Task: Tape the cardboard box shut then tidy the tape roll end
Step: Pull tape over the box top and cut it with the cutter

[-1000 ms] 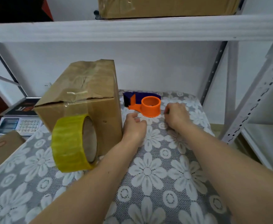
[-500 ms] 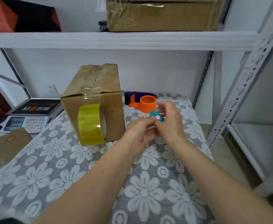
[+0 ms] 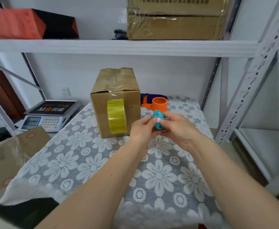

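A brown cardboard box (image 3: 117, 83) stands on the flowered tablecloth, clear tape running over its top edge. The yellow tape roll (image 3: 116, 118) hangs edge-on against the box's front face, joined to it by the tape. To the right of the box, my left hand (image 3: 142, 129) and my right hand (image 3: 176, 128) meet above the table. Together they hold a small teal cutter (image 3: 157, 119) with a pink button, fingers of both hands curled round it.
An orange and blue tape dispenser (image 3: 158, 104) sits behind my hands. A weighing scale (image 3: 44, 120) and flat cardboard (image 3: 8, 156) lie to the left. The white shelf (image 3: 119, 47) overhead carries a big box (image 3: 176, 19) and an orange-black box (image 3: 28, 23). Rack uprights stand on the right.
My hands left the tablecloth, picked up the teal cutter and brought it up between them. The tape roll has swung from sideways to edge-on against the box.
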### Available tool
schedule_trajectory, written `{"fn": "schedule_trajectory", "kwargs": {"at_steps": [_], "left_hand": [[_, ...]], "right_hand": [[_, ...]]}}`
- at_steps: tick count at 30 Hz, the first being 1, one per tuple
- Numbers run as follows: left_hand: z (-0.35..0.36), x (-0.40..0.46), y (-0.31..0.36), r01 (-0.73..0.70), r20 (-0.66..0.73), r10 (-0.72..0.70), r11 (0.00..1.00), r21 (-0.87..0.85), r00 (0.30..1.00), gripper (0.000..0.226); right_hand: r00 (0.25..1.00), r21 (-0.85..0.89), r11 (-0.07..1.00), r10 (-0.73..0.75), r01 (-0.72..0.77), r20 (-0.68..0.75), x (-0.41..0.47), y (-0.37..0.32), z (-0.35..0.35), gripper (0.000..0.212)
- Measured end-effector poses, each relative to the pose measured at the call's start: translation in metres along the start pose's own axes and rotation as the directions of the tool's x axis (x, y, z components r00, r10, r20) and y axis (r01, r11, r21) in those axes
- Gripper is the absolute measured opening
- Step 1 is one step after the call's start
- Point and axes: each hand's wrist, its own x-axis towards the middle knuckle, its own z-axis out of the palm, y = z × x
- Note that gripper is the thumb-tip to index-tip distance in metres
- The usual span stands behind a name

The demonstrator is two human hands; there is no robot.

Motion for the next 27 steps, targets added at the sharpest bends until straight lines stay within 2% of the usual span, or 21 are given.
{"fn": "schedule_trajectory", "kwargs": {"at_steps": [5, 9, 14, 17, 19, 21, 23, 25, 27], "left_hand": [[-0.011, -0.013, 0.009, -0.199, -0.022, 0.213, 0.941, 0.274, 0.977, 0.018], [-0.009, -0.018, 0.021, -0.3, -0.104, 0.396, 0.819, 0.489, 0.912, 0.015], [-0.003, -0.035, 0.031, -0.377, 0.012, 0.46, 0.711, 0.594, 0.888, 0.035], [-0.007, -0.044, 0.036, -0.426, 0.125, 0.468, 0.62, 0.659, 0.875, 0.034], [-0.013, -0.048, 0.045, -0.495, 0.151, 0.54, 0.58, 0.647, 0.828, 0.027], [-0.021, -0.05, 0.057, -0.576, 0.087, 0.652, 0.589, 0.566, 0.753, 0.023], [-0.029, -0.05, 0.067, -0.61, -0.022, 0.699, 0.639, 0.469, 0.715, 0.026], [-0.039, -0.047, 0.072, -0.599, -0.167, 0.693, 0.7, 0.389, 0.701, 0.03], [-0.052, -0.041, 0.072, -0.524, -0.335, 0.639, 0.765, 0.375, 0.692, 0.028]], "right_hand": [[0.996, 0.104, 0.991, -0.086, 0.088, -0.02, -0.006, 0.01, 0.015, 0.028], [0.989, 0.248, 0.957, -0.145, 0.151, -0.042, -0.008, 0.004, 0.025, 0.029], [0.968, 0.231, 0.953, -0.148, 0.194, -0.202, -0.006, -0.005, 0.031, 0.024], [0.957, 0.155, 0.967, -0.161, 0.202, -0.243, -0.002, -0.007, 0.03, 0.022], [0.956, 0.09, 0.975, -0.176, 0.202, -0.237, -0.001, -0.01, 0.033, 0.02], [0.955, 0.059, 0.974, -0.204, 0.221, -0.214, 0.0, -0.013, 0.04, 0.02], [0.952, 0.049, 0.971, -0.22, 0.235, -0.215, 0.003, -0.016, 0.046, 0.021], [0.95, 0.06, 0.97, -0.215, 0.234, -0.228, 0.004, -0.019, 0.053, 0.024], [0.948, 0.037, 0.97, -0.226, 0.24, -0.224, 0.005, -0.021, 0.058, 0.025]]}}
